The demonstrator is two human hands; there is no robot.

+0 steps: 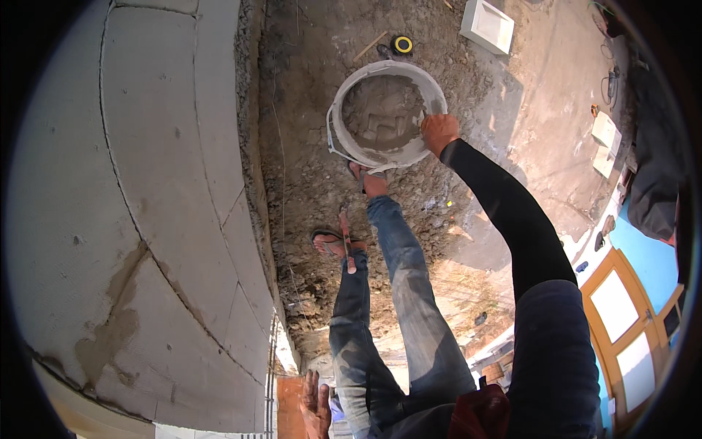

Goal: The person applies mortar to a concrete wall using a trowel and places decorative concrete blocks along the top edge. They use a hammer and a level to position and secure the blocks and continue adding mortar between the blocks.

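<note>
A round pale bucket (336, 121) of wet grey mortar (384, 106) stands on the ground ahead of my feet. Its thin handle hangs down on the left side. My right hand (440, 133) is closed at the bucket's right rim. Its fingers hide what they grip; a small pale bit shows beside them. Low in the view, my left hand (314, 406) is held up near my left leg, fingers stretched and holding nothing. To my left rises a wall of large grey blocks (168, 110), with a damp mortar smear (110, 336) on its face.
A slim reddish tool (346, 241) shows by my left sandalled foot (329, 244). Beyond the bucket lie a black-and-yellow round thing (401, 45), a thin wooden strip (370, 45) and a white box (488, 26). A wooden-framed door (621, 322) stands at the lower right. The ground is rough soil.
</note>
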